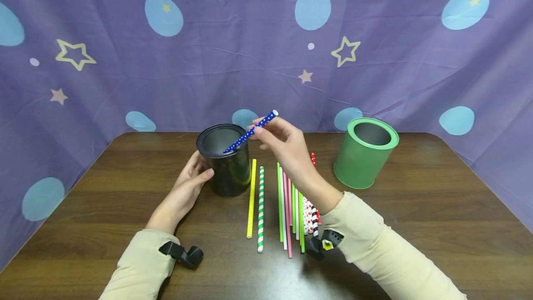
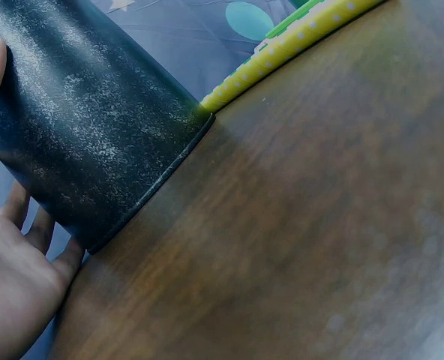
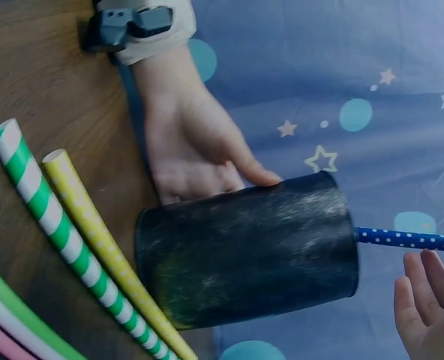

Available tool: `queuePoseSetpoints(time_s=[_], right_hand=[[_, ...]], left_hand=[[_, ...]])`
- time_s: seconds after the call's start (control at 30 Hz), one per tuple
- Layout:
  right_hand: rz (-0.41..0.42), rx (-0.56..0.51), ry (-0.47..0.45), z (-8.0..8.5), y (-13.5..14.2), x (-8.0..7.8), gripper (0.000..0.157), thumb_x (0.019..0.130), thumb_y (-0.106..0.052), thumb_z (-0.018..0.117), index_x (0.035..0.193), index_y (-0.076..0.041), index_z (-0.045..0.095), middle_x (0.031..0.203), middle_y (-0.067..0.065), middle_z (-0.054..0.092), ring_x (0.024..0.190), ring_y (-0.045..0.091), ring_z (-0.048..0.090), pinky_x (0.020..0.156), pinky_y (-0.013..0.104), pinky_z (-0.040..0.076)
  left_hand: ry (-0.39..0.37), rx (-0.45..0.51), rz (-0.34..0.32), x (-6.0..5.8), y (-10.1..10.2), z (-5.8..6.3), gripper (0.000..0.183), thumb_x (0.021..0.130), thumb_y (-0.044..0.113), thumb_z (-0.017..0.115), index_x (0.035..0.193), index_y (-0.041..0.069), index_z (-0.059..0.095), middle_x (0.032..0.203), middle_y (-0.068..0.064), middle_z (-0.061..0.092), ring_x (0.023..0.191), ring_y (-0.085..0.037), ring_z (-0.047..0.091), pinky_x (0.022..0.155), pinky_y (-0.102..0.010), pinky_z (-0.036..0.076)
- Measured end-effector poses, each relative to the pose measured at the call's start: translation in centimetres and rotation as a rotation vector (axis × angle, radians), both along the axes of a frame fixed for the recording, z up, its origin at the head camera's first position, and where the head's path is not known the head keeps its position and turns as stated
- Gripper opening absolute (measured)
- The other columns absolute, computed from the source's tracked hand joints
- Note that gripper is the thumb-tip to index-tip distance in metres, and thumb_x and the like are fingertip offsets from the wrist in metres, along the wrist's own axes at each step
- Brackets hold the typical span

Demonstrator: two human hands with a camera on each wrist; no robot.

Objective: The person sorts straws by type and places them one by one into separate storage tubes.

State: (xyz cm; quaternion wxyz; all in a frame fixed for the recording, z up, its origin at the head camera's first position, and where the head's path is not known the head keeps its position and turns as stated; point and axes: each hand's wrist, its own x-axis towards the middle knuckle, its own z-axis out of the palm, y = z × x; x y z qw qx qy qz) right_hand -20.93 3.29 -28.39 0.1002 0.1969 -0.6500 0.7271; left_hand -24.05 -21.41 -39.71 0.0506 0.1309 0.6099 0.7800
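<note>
My left hand [image 1: 183, 193] holds the side of a black metal can [image 1: 229, 175] that stands upright on the table, its thumb on the near side and the fingers reaching behind. Between thumb and fingers, my right hand [image 1: 287, 145] pinches a blue paper straw [image 1: 243, 139] with white dots. The straw slants down to the left, its lower end at the can's open mouth and its white upper end above the hand. In the right wrist view, the straw [image 3: 402, 238] crosses the can's rim, so its tip is hidden there.
Right of the black can lie a yellow dotted straw [image 1: 251, 203] and a green-and-white striped straw [image 1: 261, 212]. Several more straws [image 1: 288, 226], green, white, pink and patterned, lie partly under my right forearm. A green can [image 1: 360, 161] stands at the right, before a purple curtain [image 1: 258, 59].
</note>
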Motion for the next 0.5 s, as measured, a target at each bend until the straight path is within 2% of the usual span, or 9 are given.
queuePoseSetpoints(time_s=[0.13, 0.33, 0.5], right_hand=[[0.002, 0.077, -0.017, -0.9, -0.1, -0.4, 0.023, 0.095, -0.007, 0.064, 0.114, 0.006, 0.068, 0.112, 0.013, 0.070, 0.100, 0.031, 0.065, 0.077, 0.029, 0.052], [0.000, 0.155, -0.052, -1.9, -0.1, -0.7, 0.027, 0.095, -0.012, 0.067, 0.118, 0.002, 0.070, 0.116, 0.009, 0.070, 0.105, 0.014, 0.063, 0.086, 0.028, 0.050], [0.000, 0.166, -0.054, -2.0, -0.2, -0.7, 0.026, 0.094, -0.012, 0.068, 0.117, 0.000, 0.071, 0.113, 0.008, 0.071, 0.105, 0.013, 0.063, 0.089, 0.031, 0.051]], left_hand=[[-0.003, 0.001, 0.001, 0.0, 0.1, 0.0, 0.067, 0.093, 0.007, 0.065, 0.150, 0.021, 0.033, 0.147, 0.005, 0.035, 0.135, -0.014, 0.028, 0.106, -0.028, 0.025], [0.001, 0.008, 0.004, 0.1, 0.1, -0.1, 0.066, 0.093, 0.007, 0.066, 0.148, 0.022, 0.035, 0.145, 0.005, 0.036, 0.134, -0.014, 0.029, 0.106, -0.028, 0.025], [0.011, 0.021, -0.001, 0.0, 0.0, 0.0, 0.065, 0.092, 0.007, 0.067, 0.147, 0.023, 0.036, 0.145, 0.005, 0.037, 0.135, -0.013, 0.030, 0.107, -0.027, 0.025]])
